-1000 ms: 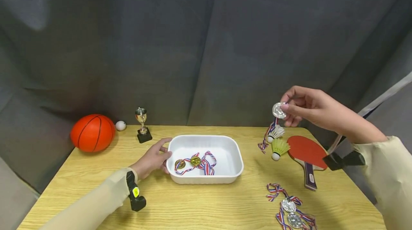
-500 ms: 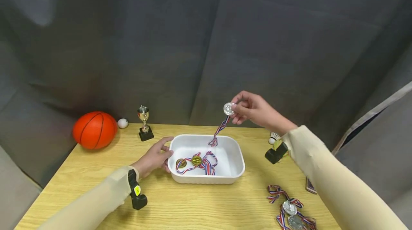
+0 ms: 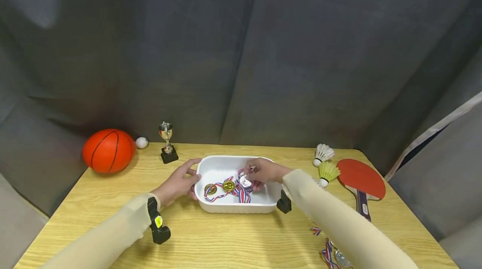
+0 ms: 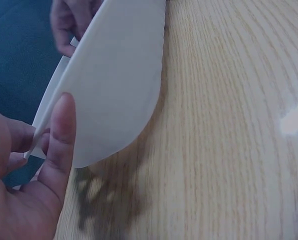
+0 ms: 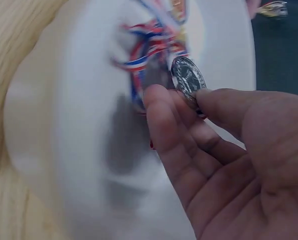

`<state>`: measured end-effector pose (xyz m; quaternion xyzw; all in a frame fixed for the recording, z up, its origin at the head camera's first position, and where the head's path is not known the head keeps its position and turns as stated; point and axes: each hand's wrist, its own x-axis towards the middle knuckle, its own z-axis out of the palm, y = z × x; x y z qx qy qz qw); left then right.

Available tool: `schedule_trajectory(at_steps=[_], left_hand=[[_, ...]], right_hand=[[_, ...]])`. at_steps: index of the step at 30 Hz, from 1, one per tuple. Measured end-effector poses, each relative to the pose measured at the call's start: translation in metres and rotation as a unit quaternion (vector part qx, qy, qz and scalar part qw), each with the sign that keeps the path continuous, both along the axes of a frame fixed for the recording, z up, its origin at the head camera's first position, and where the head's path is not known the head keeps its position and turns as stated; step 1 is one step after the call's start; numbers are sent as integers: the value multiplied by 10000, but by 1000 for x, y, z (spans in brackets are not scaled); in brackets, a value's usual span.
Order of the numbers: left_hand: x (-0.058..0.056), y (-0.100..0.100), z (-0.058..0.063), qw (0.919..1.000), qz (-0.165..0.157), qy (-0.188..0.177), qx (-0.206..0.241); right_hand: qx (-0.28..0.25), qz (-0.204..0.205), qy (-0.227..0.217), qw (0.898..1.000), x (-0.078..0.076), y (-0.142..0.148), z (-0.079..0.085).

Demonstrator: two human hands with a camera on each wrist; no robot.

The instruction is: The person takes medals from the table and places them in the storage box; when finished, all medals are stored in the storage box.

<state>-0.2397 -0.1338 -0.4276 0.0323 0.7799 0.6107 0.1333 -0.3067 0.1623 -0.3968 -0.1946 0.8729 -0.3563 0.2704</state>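
A white plastic tub (image 3: 241, 208) stands on the wooden table. My left hand (image 3: 178, 182) grips its left rim, with the thumb (image 4: 63, 122) along one face of the wall and fingers on the other. My right hand (image 3: 266, 172) is down inside the tub and pinches a silver medal (image 5: 189, 77) between thumb and fingertips. The medal's striped ribbon lies low in the tub, beside two gold medals (image 3: 228, 185) with red, white and blue ribbons (image 3: 242, 196). The right hand's fingers partly cover the silver medal's ribbon in the head view.
Farther left are an orange basketball (image 3: 109, 152), a small white ball (image 3: 141, 142) and a trophy cup (image 3: 167, 141). On the right lie white and yellow shuttlecocks (image 3: 329, 171) and a red table tennis paddle (image 3: 362, 178). More silver medals (image 3: 342, 259) sit partly behind the right sleeve.
My right hand has carried the silver medal leftward from above the shuttlecocks and lowered it into the tub. The left hand keeps its hold on the rim.
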Motion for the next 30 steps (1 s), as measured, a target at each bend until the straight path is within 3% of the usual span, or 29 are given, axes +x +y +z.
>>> schedule_trajectory(at_steps=[6, 10, 20, 26, 30], left_hand=[[0, 1, 0, 10000, -13, -27, 18], [0, 1, 1, 10000, -22, -21, 28], [1, 2, 2, 9999, -4, -90, 131], [3, 2, 2, 9998, 10, -102, 140], [1, 1, 2, 9999, 19, -93, 97]], right_hand=[[216, 286, -30, 9994, 2, -4, -17], [539, 567, 426, 9960, 3, -9, -21], [1282, 822, 1246, 9804, 5, -17, -20], [1110, 915, 1239, 9818, 5, -15, -21], [937, 1144, 997, 9840, 5, -11, -10]])
